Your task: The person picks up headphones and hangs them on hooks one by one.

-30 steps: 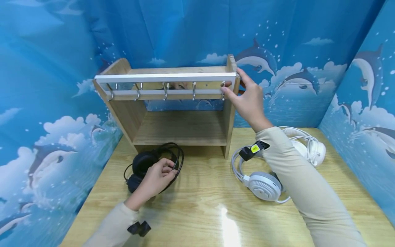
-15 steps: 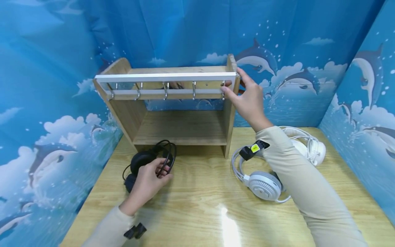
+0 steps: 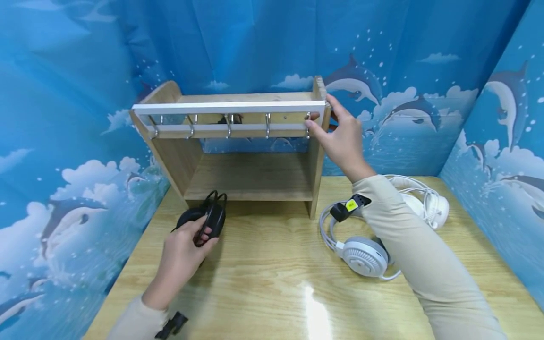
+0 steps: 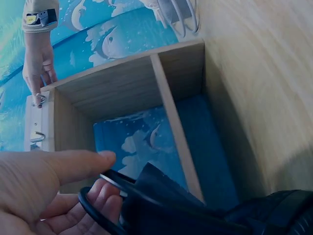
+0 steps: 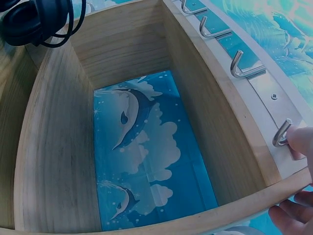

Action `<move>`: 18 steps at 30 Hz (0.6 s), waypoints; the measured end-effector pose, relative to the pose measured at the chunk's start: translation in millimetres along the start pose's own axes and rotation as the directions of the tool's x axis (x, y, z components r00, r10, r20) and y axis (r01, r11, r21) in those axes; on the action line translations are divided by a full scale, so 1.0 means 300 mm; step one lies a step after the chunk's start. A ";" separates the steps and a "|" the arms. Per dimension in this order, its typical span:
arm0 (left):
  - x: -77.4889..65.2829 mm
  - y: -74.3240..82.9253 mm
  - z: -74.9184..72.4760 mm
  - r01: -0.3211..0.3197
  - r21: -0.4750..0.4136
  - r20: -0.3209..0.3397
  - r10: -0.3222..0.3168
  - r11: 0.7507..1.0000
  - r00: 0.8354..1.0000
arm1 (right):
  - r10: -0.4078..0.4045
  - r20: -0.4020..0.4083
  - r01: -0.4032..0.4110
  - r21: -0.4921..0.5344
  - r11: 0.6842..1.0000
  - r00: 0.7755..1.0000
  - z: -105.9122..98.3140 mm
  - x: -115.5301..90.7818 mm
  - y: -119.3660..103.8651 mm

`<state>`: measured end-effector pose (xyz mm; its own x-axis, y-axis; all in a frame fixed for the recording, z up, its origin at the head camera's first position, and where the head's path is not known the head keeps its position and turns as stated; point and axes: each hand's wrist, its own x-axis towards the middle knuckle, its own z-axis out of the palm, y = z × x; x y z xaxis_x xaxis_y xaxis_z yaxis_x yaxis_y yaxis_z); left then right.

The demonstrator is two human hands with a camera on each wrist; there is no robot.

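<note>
My left hand [image 3: 180, 257] pinches the headband of black headphones [image 3: 217, 221] between thumb and fingers, in front of the shelf's lower left corner. In the left wrist view a dark ear cup [image 4: 288, 210] shows at the lower right. At the upper right end of the wooden shelf [image 3: 250, 177], my right hand [image 3: 346, 141] grips the corner. Its thumb presses on the white rail [image 3: 246, 107] beside the last metal hook [image 5: 282, 133], and the fingers reach around the side panel. Several metal hooks [image 3: 267, 125] line the rail, with nothing hanging on them.
Grey-white headphones [image 3: 364, 257] lie on the wood-grain table [image 3: 263, 288], right of the shelf and partly under my right forearm. White headphones [image 3: 435, 210] lie behind them. A blue dolphin-print curtain [image 3: 255, 42] stands behind the shelf and along both sides.
My left hand has drawn the black headphones to the left, and their headband loop has turned more edge-on. The right hand has stayed on the shelf corner.
</note>
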<state>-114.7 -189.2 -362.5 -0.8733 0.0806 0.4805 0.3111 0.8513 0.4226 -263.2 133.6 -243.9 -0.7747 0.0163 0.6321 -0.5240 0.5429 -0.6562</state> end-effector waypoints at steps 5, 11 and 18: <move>0.006 -0.012 -0.039 -0.022 0.086 -0.060 0.028 0.996 0.998 | 0.002 -0.002 -0.002 0.005 1.000 1.000 -0.001 -0.001 -0.001; 0.013 -0.043 -0.081 0.006 0.105 -0.086 0.003 0.994 0.996 | 0.003 -0.001 -0.003 0.018 1.000 1.000 0.000 -0.003 0.000; 0.025 -0.065 -0.108 0.070 0.080 -0.091 -0.062 0.994 0.994 | -0.002 -0.006 0.002 0.009 1.000 1.000 0.001 -0.001 0.004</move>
<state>-115.1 -221.8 -342.3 -0.8532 -0.0200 0.5212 0.2187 0.8935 0.3922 -263.6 134.1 -244.9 -0.7712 0.0205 0.6363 -0.5291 0.5352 -0.6585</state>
